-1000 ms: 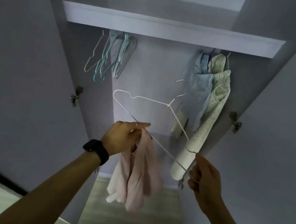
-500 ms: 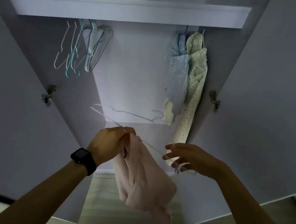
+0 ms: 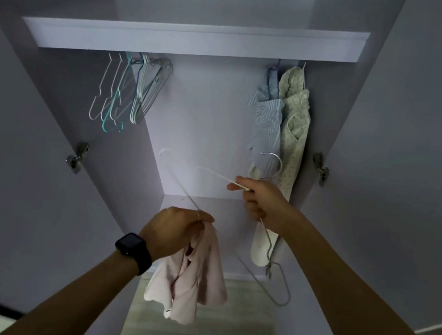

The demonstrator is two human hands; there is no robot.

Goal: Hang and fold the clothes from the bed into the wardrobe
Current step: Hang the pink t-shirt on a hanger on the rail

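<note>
Pink top (image 3: 190,278) hangs bunched in the grip of the left hand (image 3: 177,233), not yet on the white hanger (image 3: 219,176) that the right hand (image 3: 263,203) pinches at its neck, before the open wardrobe (image 3: 176,41). A striped shirt (image 3: 267,116) and a cream garment (image 3: 295,127) already hang inside; the bed is out of view.

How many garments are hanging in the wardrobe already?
2, both under the shelf at its right end: a blue striped shirt, and a cream dotted garment right of it. Another could hide behind them.
</note>
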